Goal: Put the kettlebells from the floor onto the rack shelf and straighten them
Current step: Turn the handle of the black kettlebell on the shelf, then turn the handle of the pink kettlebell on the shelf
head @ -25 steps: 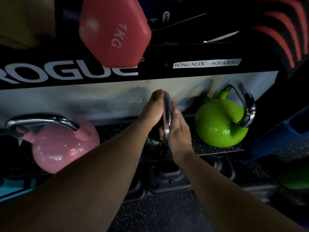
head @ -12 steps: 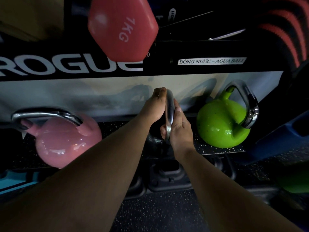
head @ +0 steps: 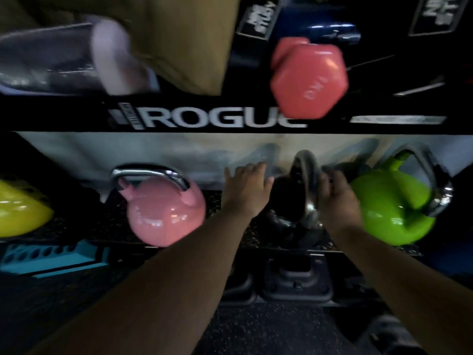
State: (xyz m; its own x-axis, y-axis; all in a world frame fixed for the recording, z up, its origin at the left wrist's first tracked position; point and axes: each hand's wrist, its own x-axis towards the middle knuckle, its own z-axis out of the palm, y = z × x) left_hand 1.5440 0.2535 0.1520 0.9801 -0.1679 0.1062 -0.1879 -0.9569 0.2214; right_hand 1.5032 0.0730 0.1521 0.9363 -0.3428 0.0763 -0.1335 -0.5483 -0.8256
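Looking down, I see a black kettlebell (head: 291, 213) standing on the speckled rack shelf (head: 225, 226) between a pink kettlebell (head: 163, 213) and a green kettlebell (head: 394, 211). My right hand (head: 335, 198) curls against its chrome handle (head: 308, 185); whether it truly grips, I cannot tell. My left hand (head: 248, 190) is spread, fingers apart, just beside the black bell. A yellow kettlebell (head: 20, 211) sits far left.
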